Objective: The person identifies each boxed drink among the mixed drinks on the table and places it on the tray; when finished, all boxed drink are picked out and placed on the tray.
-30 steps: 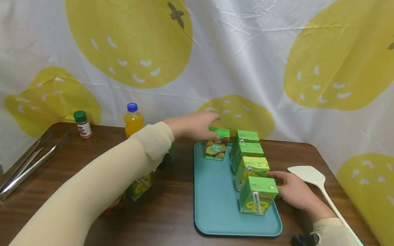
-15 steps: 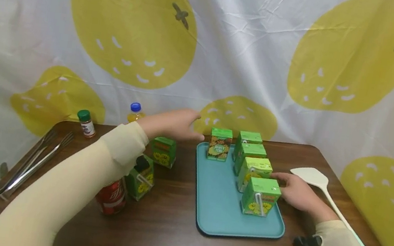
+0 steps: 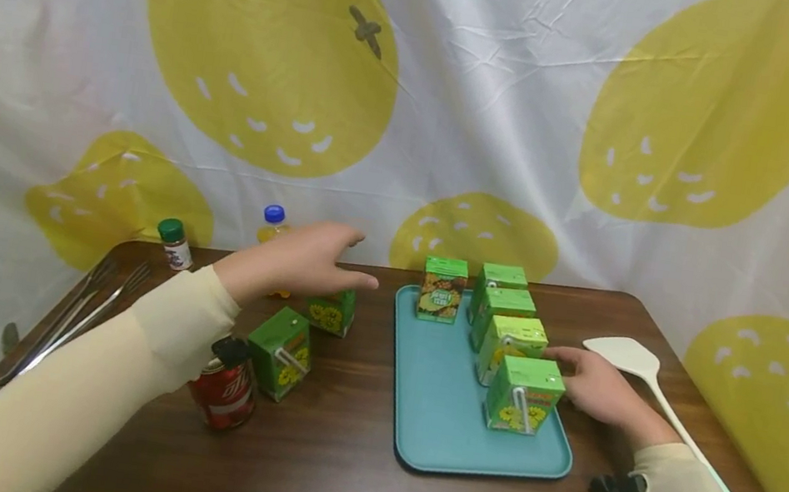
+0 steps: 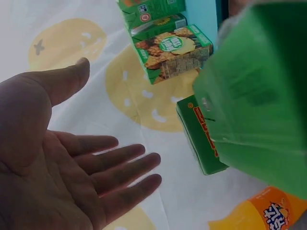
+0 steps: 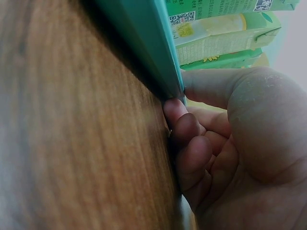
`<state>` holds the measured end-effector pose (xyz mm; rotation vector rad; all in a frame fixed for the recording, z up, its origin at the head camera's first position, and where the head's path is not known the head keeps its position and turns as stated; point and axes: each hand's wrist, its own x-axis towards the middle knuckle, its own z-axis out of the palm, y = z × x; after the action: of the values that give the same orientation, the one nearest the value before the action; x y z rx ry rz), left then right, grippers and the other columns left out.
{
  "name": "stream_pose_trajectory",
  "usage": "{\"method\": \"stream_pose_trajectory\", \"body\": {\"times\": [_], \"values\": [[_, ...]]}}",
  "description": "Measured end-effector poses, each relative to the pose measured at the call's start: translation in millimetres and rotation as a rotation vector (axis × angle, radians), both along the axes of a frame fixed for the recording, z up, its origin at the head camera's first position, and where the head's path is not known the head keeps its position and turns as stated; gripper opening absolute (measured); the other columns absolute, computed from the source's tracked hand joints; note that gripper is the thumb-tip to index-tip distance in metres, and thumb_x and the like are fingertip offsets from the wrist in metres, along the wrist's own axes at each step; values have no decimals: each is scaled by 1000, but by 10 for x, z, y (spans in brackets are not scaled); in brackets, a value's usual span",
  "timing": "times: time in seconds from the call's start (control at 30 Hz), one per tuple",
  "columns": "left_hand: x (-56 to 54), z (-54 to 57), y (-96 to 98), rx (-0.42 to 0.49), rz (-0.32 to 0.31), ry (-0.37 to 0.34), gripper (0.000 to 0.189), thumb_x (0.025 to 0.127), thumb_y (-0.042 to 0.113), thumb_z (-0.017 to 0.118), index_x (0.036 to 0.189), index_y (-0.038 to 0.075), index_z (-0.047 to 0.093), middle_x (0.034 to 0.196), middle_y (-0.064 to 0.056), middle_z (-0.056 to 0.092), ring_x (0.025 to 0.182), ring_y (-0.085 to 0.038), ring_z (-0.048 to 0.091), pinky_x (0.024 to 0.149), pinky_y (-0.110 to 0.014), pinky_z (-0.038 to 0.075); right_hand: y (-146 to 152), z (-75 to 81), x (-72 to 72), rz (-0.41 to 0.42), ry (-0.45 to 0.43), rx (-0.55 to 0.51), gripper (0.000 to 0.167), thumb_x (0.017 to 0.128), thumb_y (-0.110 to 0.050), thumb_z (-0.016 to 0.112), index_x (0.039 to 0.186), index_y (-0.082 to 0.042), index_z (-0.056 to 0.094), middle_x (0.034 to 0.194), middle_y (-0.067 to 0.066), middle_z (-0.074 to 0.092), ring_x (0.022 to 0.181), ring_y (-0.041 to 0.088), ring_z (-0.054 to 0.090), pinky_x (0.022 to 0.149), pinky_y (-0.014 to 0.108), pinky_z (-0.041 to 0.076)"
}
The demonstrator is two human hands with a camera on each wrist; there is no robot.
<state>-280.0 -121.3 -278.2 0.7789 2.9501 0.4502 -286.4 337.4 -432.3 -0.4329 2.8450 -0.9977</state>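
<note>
My left hand point(image 3: 297, 262) hovers over the left half of the table, holding nothing; in the left wrist view its fingers point(image 4: 124, 170) are spread straight. Below it stand two green juice boxes, a nearer one point(image 3: 279, 354) with a straw and a farther one point(image 3: 333, 315) partly covered by the hand. My right hand point(image 3: 598, 385) grips the right rim of a teal tray point(image 3: 428, 436). In the right wrist view its thumb point(image 5: 208, 86) lies on the rim and the fingers curl at the tray's underside. On the tray are a pineapple juice box point(image 3: 442, 293) and a row of several green juice boxes point(image 3: 525, 395).
A red soda can point(image 3: 227, 399) stands near my left forearm. Behind the left hand is an orange drink bottle point(image 3: 274, 216). A spice jar point(image 3: 176, 247) and metal tongs point(image 3: 70, 318) are at far left. A white turner point(image 3: 629, 356) lies right of the tray.
My left hand has moved left, away from the pineapple juice box on the tray, uncovering the green boxes and the can. The right hand stays on the tray's rim.
</note>
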Motion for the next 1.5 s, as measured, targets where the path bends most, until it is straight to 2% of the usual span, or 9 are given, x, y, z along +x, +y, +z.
{"method": "stream_pose_trajectory", "body": {"times": [0.3, 0.4, 0.53, 0.67, 0.77, 0.9, 1.1, 1.33, 1.5], "values": [[229, 6, -163, 0, 81, 40, 89, 106, 58, 71, 167, 0, 44, 157, -22, 62, 141, -42, 62, 113, -60, 52, 13, 2, 0, 9, 56, 71, 56, 100, -23, 77, 144, 9, 67, 133, 22, 74, 102, 26, 60, 88, 40, 49], [278, 0, -218, 10, 78, 58, 82, 105, 57, 73, 161, 0, 52, 148, -21, 68, 133, -41, 67, 109, -59, 54, 16, -2, -7, 5, 45, 63, 57, 99, -22, 77, 145, 10, 66, 123, 19, 75, 91, 24, 62, 83, 40, 49], [356, -7, -312, 19, 68, 49, 64, 104, 57, 75, 137, 3, 65, 115, -13, 73, 101, -31, 71, 88, -53, 58, 5, -6, -23, 1, 21, 44, 60, 99, -21, 77, 147, 11, 63, 108, 12, 73, 72, 19, 59, 73, 38, 47], [465, -29, -412, 13, 83, 36, 58, 103, 63, 73, 124, 10, 65, 99, -4, 67, 84, -23, 63, 75, -47, 52, -4, -4, -26, 0, 33, 57, 59, 98, -21, 78, 146, 11, 65, 115, 15, 74, 86, 22, 63, 79, 39, 48], [542, -74, -477, -4, 114, 25, 65, 102, 67, 72, 135, 11, 66, 108, -5, 72, 93, -25, 69, 79, -49, 56, -6, 2, -28, 0, 43, 70, 58, 99, -22, 78, 145, 10, 66, 123, 19, 74, 97, 26, 63, 83, 40, 48], [613, -147, -529, -49, 140, 12, 80, 101, 69, 72, 149, 5, 64, 129, -11, 76, 109, -30, 73, 91, -56, 60, 1, 3, -23, 2, 34, 48, 56, 99, -21, 77, 145, 11, 66, 119, 18, 74, 85, 23, 62, 76, 37, 48], [701, -236, -576, -86, 160, 8, 71, 98, 73, 72, 130, 9, 71, 114, -5, 75, 92, -23, 69, 77, -47, 57, 1, 4, -12, -13, -6, 5, 58, 100, -19, 76, 147, 12, 63, 106, 13, 72, 62, 18, 56, 64, 35, 47], [723, -370, -610, -109, 197, -36, 89, 96, 80, 68, 145, 5, 68, 127, -10, 76, 104, -27, 73, 81, -51, 59, 8, 14, 10, -2, 76, 75, 55, 100, -23, 79, 143, 10, 68, 138, 28, 71, 118, 34, 64, 102, 56, 52], [733, -433, -632, -110, 204, -67, 85, 97, 77, 70, 140, 4, 70, 114, -5, 76, 87, -19, 67, 68, -42, 53, 2, 19, 7, -1, 70, 64, 56, 100, -24, 78, 143, 10, 67, 130, 25, 74, 100, 29, 67, 91, 49, 54]]}}
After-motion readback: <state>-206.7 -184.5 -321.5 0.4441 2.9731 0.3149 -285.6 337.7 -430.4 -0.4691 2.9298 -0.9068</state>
